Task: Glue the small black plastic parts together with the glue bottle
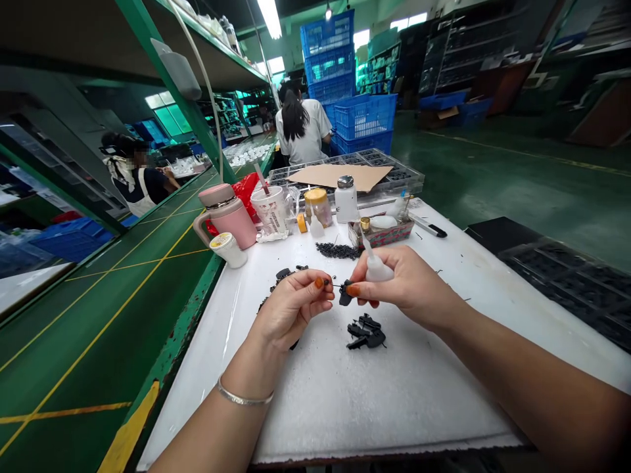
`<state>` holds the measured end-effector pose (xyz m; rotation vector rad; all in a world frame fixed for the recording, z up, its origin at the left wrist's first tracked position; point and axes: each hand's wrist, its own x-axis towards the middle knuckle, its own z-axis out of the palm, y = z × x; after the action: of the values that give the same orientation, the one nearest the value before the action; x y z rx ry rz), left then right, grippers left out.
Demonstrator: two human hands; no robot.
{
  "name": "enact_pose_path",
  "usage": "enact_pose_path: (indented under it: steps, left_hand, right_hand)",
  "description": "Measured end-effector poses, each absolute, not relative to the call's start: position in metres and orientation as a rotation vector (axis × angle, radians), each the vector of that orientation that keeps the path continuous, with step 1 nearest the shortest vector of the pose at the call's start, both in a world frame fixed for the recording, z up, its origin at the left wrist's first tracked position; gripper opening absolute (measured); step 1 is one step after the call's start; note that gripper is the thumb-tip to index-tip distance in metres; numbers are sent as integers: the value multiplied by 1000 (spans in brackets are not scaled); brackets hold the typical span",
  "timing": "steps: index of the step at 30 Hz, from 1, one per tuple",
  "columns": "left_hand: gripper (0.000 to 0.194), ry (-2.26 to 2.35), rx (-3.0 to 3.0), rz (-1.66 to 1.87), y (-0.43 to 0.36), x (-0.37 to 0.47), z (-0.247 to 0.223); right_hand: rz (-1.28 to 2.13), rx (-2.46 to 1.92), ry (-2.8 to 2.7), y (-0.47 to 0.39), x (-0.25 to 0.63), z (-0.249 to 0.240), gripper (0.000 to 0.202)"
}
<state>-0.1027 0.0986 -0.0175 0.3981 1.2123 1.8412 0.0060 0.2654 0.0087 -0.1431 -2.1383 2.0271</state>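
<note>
Over the white table (394, 394), my left hand (298, 302) pinches a tiny dark piece between thumb and forefinger. Close beside it, my right hand (399, 282) holds a black plastic part (346, 294) at its fingertips. A small white squeeze bottle (377, 268) with a thin nozzle is also tucked in my right hand, nozzle upward. A thin dark line spans the short gap between the hands. Below them lies a small pile of black parts (367, 332). More black parts (283, 274) sit behind my left hand, partly hidden. Tiny black pieces (338, 251) form a heap farther back.
A pink mug (231, 220), white tub (228, 250), cup (271, 211), jar (318, 207), metal-capped bottle (346, 200), small box (382, 231) and cutter (428, 226) line the back. A green conveyor (113, 289) runs left. Two people sit beyond.
</note>
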Motion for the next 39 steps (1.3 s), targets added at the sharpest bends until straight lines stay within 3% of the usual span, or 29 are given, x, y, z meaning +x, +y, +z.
enact_pose_path:
  steps: [9, 17, 39]
  left_hand:
    - [27, 1247, 391, 1856, 99, -101, -18]
    - [26, 1299, 411, 1857, 100, -100, -18]
    - [23, 1367, 414, 1892, 100, -98, -20]
  right_hand:
    - [1792, -148, -2244, 264, 8, 8, 13]
    - [1371, -123, -2340, 261, 11, 11, 12]
    - [1556, -203, -2354, 258, 10, 13, 9]
